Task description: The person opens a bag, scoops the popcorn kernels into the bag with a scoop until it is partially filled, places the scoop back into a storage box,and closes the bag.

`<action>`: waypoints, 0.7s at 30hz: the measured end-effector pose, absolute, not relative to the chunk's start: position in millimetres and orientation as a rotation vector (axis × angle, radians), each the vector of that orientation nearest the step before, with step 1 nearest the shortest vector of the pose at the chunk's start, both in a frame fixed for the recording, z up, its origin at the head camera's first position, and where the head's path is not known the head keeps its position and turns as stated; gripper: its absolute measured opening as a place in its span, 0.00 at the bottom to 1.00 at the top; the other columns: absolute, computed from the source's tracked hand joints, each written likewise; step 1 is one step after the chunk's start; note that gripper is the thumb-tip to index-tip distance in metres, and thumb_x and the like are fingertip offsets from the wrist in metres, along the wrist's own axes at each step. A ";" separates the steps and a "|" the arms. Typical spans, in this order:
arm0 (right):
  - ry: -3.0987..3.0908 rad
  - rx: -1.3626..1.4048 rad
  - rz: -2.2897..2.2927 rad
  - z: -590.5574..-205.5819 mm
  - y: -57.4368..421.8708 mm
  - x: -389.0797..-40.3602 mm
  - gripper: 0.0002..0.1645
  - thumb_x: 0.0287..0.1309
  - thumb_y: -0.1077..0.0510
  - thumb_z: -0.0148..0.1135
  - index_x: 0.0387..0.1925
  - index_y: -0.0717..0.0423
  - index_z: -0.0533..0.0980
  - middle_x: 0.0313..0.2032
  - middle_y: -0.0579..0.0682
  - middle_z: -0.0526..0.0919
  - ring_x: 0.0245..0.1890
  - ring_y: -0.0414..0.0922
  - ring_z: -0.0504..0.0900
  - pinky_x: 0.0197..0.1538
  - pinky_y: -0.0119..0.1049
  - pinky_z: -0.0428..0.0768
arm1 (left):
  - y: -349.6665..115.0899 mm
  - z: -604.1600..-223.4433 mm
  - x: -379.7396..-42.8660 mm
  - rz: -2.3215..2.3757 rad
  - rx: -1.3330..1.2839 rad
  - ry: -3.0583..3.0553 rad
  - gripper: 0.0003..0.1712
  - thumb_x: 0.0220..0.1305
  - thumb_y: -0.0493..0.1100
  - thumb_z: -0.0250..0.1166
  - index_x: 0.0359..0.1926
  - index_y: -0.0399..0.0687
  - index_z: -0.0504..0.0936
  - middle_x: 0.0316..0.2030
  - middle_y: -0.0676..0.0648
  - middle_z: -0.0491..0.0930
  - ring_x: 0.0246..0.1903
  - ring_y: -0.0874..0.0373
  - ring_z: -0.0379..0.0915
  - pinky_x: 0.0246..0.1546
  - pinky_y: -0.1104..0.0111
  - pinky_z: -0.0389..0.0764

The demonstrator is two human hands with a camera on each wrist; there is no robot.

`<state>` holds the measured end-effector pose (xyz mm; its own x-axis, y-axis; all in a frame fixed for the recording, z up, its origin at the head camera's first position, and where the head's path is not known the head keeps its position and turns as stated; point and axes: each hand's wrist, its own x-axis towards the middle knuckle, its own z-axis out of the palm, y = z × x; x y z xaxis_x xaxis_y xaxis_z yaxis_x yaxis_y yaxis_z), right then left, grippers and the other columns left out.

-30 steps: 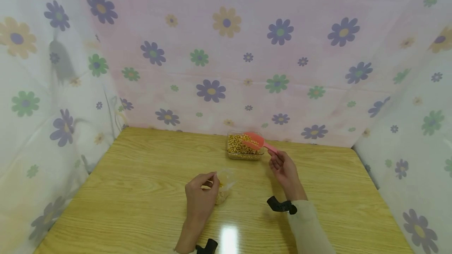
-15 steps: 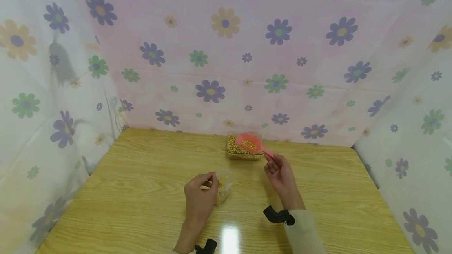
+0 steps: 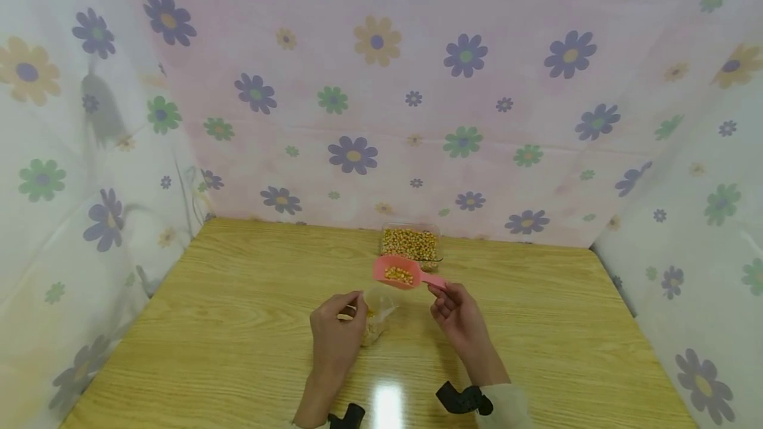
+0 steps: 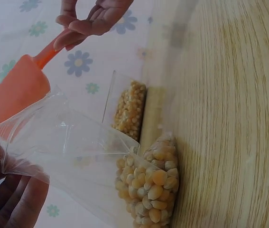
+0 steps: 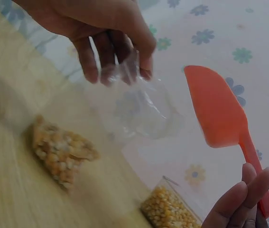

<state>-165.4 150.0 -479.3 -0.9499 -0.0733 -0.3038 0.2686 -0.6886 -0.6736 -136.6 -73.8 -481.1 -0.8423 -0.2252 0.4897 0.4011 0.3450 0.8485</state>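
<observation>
A clear plastic bag (image 4: 72,142) stands on the table, its bottom filled with corn kernels (image 4: 153,190). My left hand (image 3: 340,330) pinches the rim of the bag and keeps its mouth up. With my right hand (image 3: 461,323) I hold a pink-red scoop (image 3: 381,270) by its handle. Corn kernels lie in the scoop, which is level in the air above and just behind the bag. In the right wrist view the scoop (image 5: 217,109) shows its underside, apart from the bag.
A clear rectangular container (image 3: 440,243) of corn kernels stands near the back edge of the wooden table (image 3: 250,296). Flowered cloth (image 3: 411,118) hangs behind the table and along both sides.
My right hand has lifted the scoop out of the corn container with kernels in it and brought it toward me and left, near the bag. The left hand stays almost still.
</observation>
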 end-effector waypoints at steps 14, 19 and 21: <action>1.237 0.432 -2.630 -492.9 131.8 -136.8 0.19 0.78 0.57 0.44 0.35 0.49 0.81 0.31 0.44 0.89 0.25 0.32 0.76 0.37 0.27 0.80 | -74.4 -483.0 -135.9 -1.511 -0.146 -2.094 0.06 0.62 0.30 0.69 0.37 0.38 0.91 0.28 0.46 0.87 0.23 0.61 0.81 0.21 0.75 0.82; 1.256 0.463 -2.642 -495.2 134.7 -132.7 0.21 0.78 0.57 0.44 0.32 0.47 0.81 0.31 0.43 0.89 0.26 0.32 0.77 0.38 0.27 0.80 | -74.3 -483.7 -136.0 -1.494 -0.170 -2.089 0.06 0.63 0.30 0.69 0.36 0.39 0.91 0.27 0.47 0.86 0.23 0.61 0.81 0.20 0.75 0.82; 1.257 0.453 -2.641 -495.8 137.5 -131.4 0.22 0.79 0.57 0.43 0.32 0.47 0.82 0.31 0.43 0.89 0.26 0.32 0.77 0.38 0.27 0.80 | -74.2 -483.2 -135.9 -1.495 -0.177 -2.087 0.05 0.63 0.30 0.69 0.36 0.38 0.91 0.27 0.47 0.86 0.23 0.61 0.81 0.20 0.75 0.82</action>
<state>-131.4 137.5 -495.8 -0.9370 -0.0327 -0.3479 0.2906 -0.6258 -0.7238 -135.9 -74.2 -483.2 -0.8344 -0.2096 0.5098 0.4153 0.3692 0.8314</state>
